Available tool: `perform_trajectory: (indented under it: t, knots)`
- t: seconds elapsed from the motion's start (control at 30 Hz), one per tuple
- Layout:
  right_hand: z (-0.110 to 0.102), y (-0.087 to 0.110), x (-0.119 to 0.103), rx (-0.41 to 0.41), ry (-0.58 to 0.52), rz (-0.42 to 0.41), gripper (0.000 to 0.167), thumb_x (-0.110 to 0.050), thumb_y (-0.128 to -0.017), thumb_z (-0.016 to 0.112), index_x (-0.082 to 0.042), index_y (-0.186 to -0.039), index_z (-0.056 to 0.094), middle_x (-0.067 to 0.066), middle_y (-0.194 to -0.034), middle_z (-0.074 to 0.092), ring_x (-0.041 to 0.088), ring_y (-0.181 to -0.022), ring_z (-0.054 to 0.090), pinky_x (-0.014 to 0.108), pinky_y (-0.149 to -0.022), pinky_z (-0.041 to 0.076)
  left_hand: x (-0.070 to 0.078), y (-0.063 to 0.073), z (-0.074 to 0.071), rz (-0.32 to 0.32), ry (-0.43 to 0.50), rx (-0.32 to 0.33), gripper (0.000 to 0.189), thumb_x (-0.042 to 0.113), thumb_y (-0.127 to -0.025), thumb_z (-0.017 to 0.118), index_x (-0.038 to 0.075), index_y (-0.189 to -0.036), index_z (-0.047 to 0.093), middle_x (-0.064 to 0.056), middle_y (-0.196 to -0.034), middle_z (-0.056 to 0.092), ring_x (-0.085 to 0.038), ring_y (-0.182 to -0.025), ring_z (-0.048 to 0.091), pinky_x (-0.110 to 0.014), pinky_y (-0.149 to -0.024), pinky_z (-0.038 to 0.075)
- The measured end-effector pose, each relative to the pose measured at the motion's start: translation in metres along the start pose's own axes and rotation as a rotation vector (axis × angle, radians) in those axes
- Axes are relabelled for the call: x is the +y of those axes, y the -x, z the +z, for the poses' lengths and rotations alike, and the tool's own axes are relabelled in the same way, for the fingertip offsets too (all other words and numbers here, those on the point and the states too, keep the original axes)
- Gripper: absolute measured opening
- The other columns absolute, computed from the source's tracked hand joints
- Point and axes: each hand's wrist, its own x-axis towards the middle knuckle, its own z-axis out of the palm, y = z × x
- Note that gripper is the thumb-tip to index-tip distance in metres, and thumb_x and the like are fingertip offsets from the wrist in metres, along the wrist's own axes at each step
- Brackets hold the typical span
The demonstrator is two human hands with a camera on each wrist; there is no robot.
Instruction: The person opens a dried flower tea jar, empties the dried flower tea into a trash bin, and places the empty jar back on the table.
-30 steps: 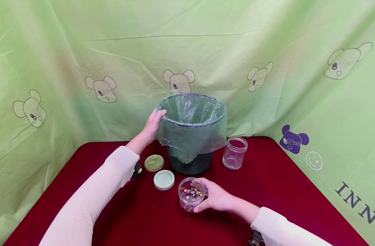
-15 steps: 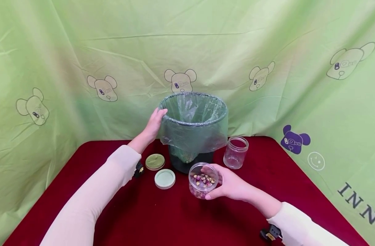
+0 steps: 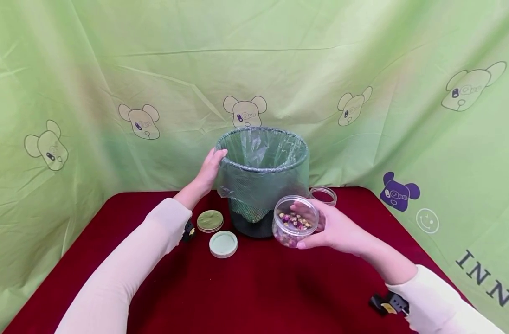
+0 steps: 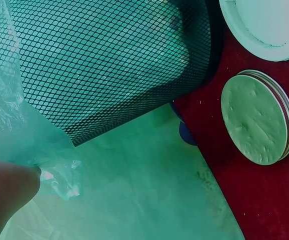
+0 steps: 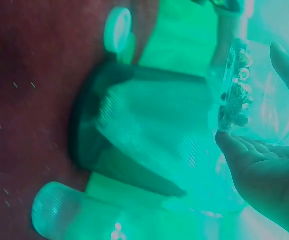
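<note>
My right hand (image 3: 327, 227) grips a clear jar (image 3: 281, 234) from its right side and holds it above the table, tilted a little. Dried rosebuds (image 3: 295, 221) lie in the jar, which has no lid on. In the right wrist view the thumb and fingers wrap the jar, with the rosebuds (image 5: 240, 95) at its bottom. My left hand (image 3: 208, 169) grips the left rim of a black mesh trash bin (image 3: 248, 227). A thin translucent bag (image 3: 267, 188) lines the bin and hangs over its rim. Little of the left hand shows in the left wrist view.
A second clear jar (image 3: 324, 195) stands right of the bin, partly hidden behind my right hand. Left of the bin lie a green-topped round lid (image 3: 210, 220) and a pale lid (image 3: 223, 243). The red tablecloth (image 3: 221, 297) ends at a green curtain (image 3: 175, 74).
My right hand has lifted the jar of rosebuds off the table and carried it right and toward the bin. The left hand stays on the bin's rim.
</note>
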Motion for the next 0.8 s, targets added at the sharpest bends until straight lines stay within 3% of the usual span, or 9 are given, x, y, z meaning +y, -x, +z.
perform_trajectory:
  t: [0.33, 0.57, 0.73, 0.8]
  knots:
    - [-0.044, -0.003, -0.031, 0.124, 0.115, 0.044, 0.075, -0.012, -0.075, 0.084, -0.002, -0.139, 0.045, 0.013, -0.139, 0.052, 0.025, -0.128, 0.049, 0.02, -0.092, 0.044, -0.001, -0.002, 0.0, -0.016, 0.016, 0.002, 0.065, 0.032, -0.092, 0.047, 0.0, -0.147, 0.035, -0.015, -0.151, 0.034, -0.026, -0.139, 0.029, -0.04, -0.113, 0.019]
    - [-0.076, -0.011, -0.059, 0.211, 0.228, 0.155, 0.076, -0.022, -0.079, 0.082, -0.003, -0.141, 0.042, 0.01, -0.142, 0.05, 0.025, -0.128, 0.048, 0.029, -0.098, 0.041, -0.001, -0.001, 0.002, -0.01, 0.025, 0.006, 0.065, 0.032, -0.091, 0.047, -0.002, -0.146, 0.035, -0.016, -0.151, 0.034, -0.026, -0.139, 0.029, -0.039, -0.113, 0.02]
    - [-0.094, -0.022, -0.071, 0.266, 0.274, 0.196, 0.074, -0.025, -0.081, 0.081, -0.004, -0.14, 0.042, 0.011, -0.141, 0.05, 0.025, -0.125, 0.05, 0.019, -0.088, 0.044, 0.002, 0.0, 0.002, -0.009, 0.022, 0.009, 0.065, 0.031, -0.091, 0.047, -0.003, -0.145, 0.035, -0.017, -0.15, 0.035, -0.027, -0.138, 0.03, -0.039, -0.113, 0.021]
    - [-0.1, -0.027, -0.074, 0.281, 0.288, 0.202, 0.075, -0.026, -0.081, 0.081, -0.004, -0.141, 0.042, 0.011, -0.141, 0.049, 0.026, -0.124, 0.05, 0.024, -0.09, 0.044, 0.002, 0.0, 0.002, -0.01, 0.019, 0.006, 0.064, 0.03, -0.091, 0.046, -0.003, -0.145, 0.035, -0.017, -0.149, 0.036, -0.027, -0.137, 0.031, -0.039, -0.113, 0.021]
